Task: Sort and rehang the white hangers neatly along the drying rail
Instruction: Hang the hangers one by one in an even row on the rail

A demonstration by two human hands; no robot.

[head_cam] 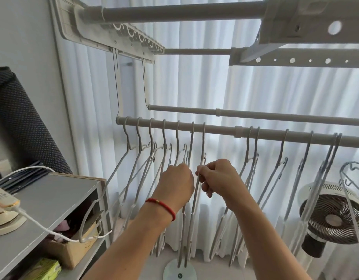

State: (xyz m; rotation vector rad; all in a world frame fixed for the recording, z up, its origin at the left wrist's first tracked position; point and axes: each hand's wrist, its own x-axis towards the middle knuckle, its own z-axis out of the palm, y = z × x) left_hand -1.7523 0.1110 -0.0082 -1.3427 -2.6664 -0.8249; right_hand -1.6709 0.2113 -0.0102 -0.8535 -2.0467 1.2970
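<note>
Several white hangers point(138, 150) hang by their hooks from the near drying rail point(221, 131), evenly spaced on the left and in looser pairs on the right. My left hand point(177, 183), with a red cord at the wrist, grips the shoulder of one middle hanger point(191, 146). My right hand point(218, 177) pinches the shoulder of the hanger beside it point(203, 145). Both hangers still hook over the rail, a small gap apart.
A second rail point(255, 114) runs behind, with the rack's upper frame point(174, 12) overhead. A grey shelf unit point(53, 197) with an iron point(3, 211) and white cable stands at left. A fan point(334, 217) stands at right, white curtains behind.
</note>
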